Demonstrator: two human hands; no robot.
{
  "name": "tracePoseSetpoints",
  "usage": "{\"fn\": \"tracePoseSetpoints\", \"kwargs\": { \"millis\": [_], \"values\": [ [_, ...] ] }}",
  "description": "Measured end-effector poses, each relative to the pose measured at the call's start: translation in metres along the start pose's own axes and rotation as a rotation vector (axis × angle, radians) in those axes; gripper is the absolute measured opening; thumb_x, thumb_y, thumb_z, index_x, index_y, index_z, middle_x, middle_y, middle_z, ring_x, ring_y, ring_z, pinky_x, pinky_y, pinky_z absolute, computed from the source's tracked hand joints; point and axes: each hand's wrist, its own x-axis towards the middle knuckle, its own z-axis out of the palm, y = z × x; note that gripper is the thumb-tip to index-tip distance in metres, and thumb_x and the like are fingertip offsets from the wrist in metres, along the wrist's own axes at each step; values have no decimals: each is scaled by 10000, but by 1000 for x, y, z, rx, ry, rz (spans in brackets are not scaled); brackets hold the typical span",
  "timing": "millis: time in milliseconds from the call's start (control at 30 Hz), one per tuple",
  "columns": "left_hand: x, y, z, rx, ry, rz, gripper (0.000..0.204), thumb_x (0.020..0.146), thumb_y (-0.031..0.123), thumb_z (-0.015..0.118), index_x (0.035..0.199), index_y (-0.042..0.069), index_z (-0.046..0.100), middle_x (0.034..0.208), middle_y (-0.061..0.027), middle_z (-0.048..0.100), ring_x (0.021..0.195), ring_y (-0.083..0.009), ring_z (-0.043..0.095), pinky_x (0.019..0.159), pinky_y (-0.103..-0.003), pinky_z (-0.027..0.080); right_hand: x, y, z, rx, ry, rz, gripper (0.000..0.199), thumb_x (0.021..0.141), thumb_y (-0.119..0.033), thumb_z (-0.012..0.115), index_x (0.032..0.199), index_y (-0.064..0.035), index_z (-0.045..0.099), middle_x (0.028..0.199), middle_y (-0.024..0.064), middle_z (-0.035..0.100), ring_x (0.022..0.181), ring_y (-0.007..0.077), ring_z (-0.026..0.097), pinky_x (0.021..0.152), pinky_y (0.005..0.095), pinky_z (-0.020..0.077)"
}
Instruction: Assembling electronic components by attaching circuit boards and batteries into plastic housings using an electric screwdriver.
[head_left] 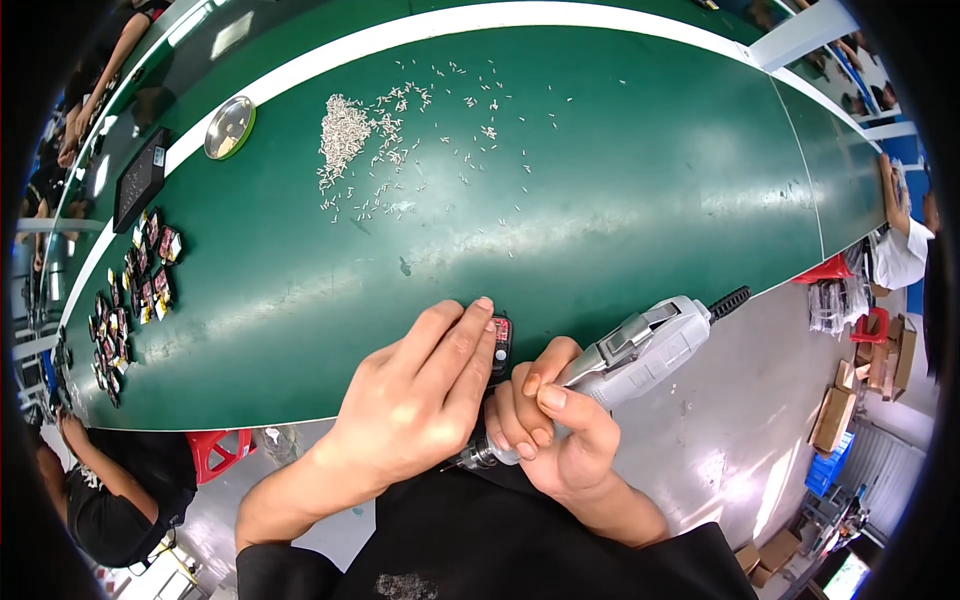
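A small black casing with a red circuit board [503,331] lies at the near edge of the green table. My left hand [415,385] rests against its left side, fingers stretched out and side by side, covering part of it; the thumb is hidden. Wrapped in my right hand [560,420] is a grey electric screwdriver [640,350], held slantwise with its black cord end to the upper right. Its metal tip [480,455] points to the lower left, near my body and apart from the casing.
A heap of small silvery screws [345,135] is spread on the green table [620,200]. Several casings with red boards [160,265] lie at the left, near a black tray [140,180] and a round green-rimmed dish [230,128]. A co-worker [115,490] sits at the lower left.
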Motion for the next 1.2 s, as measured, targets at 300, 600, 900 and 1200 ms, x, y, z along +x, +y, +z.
{"fn": "tracePoseSetpoints", "kwargs": {
  "millis": [300, 600, 900, 1200],
  "values": [
    [4, 2, 9, 55, 66, 137, 258, 654, 12, 650, 875, -121, 656, 933, -222, 655, 835, -274, 634, 628, -297, 563, -1, 2, -3, 59, 99, -58, 80, 897, -101, 485, 925, -27, 500, 551, 32, 423, 463, 147, 438, 508, 304, 389],
    [0, 6, 12, -15, 82, 103, 318, 634, -7, 649, 932, -116, 637, 988, -203, 649, 839, -313, 643, 616, -334, 554, -1, 0, -5, 80, 77, -34, 70, 898, -93, 483, 916, -25, 484, 542, 30, 415, 453, 144, 434, 474, 300, 378],
    [-2, 5, 7, -58, 3, 72, 304, 662, 4, 651, 950, -93, 646, 1055, -192, 644, 869, -300, 637, 611, -323, 551, -1, -6, -6, -36, 87, 5, 84, 895, -158, 455, 898, -82, 491, 538, -2, 386, 415, 121, 384, 477, 301, 382],
    [-5, 8, -1, -101, -90, 42, 344, 668, 4, 663, 995, -100, 634, 1117, -207, 622, 965, -307, 614, 720, -344, 568, 20, -92, 8, -420, -392, -263, 242, 1000, -323, 447, 952, -87, 442, 586, -5, 435, 456, 102, 443, 521, 288, 426]
  ]
}}
